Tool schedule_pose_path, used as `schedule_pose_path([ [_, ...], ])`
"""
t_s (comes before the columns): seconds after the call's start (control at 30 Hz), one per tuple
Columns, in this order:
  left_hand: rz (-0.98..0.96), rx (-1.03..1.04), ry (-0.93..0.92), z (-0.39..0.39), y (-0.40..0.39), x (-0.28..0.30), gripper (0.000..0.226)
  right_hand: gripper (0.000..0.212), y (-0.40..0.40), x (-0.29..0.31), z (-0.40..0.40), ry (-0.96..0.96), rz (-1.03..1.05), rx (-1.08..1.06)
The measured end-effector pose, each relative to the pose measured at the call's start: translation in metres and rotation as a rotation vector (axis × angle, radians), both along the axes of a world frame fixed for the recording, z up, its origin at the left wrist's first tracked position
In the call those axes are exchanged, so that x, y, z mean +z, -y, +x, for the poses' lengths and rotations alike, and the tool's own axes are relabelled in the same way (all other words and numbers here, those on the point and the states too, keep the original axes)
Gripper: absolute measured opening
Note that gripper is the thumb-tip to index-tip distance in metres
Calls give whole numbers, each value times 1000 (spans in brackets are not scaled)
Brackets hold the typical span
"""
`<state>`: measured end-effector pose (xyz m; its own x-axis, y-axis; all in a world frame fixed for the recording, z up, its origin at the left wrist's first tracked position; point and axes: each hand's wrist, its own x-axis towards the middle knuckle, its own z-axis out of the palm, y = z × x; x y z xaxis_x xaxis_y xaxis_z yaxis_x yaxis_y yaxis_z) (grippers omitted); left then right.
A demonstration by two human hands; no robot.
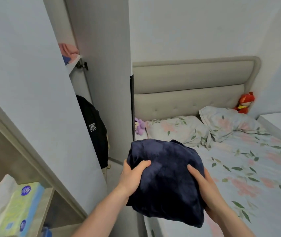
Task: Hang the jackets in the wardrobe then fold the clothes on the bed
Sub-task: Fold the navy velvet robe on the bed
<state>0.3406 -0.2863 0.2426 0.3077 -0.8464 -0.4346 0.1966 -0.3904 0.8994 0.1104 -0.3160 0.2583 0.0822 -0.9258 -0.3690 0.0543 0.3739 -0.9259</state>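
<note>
Beside the floral-sheeted bed (249,170), before the open grey wardrobe (100,69): folded navy fleece garment (165,178) held in air. Left hand (132,175) grips its left edge, thumb on top; right hand (203,183) cups the right side, thumb on top, fingers hidden beneath.

A dark navy, plush fleece garment folded into a thick rounded bundle (166,178) sits at lower centre of the frame, held in the air above the near edge of the floral-sheeted bed (256,177). A black jacket with a small white square patch (94,132) hangs upright inside the open grey wardrobe (102,74), left of centre.
</note>
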Motion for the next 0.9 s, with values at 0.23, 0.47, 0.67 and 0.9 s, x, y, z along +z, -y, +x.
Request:
schedule_pose_path([
  [0.23,-46,155,52,58,57,43,95,47,95,31,65,41,-53,172],
  [0.47,-90,228,127,133,142,81,89,50,183,59,146,78,-124,231],
  [0.67,-151,260,156,196,213,114,88,67,261,78,215,98,-167,243],
  [0.9,-211,332,173,259,267,141,79,55,328,97,286,122,-246,308],
])
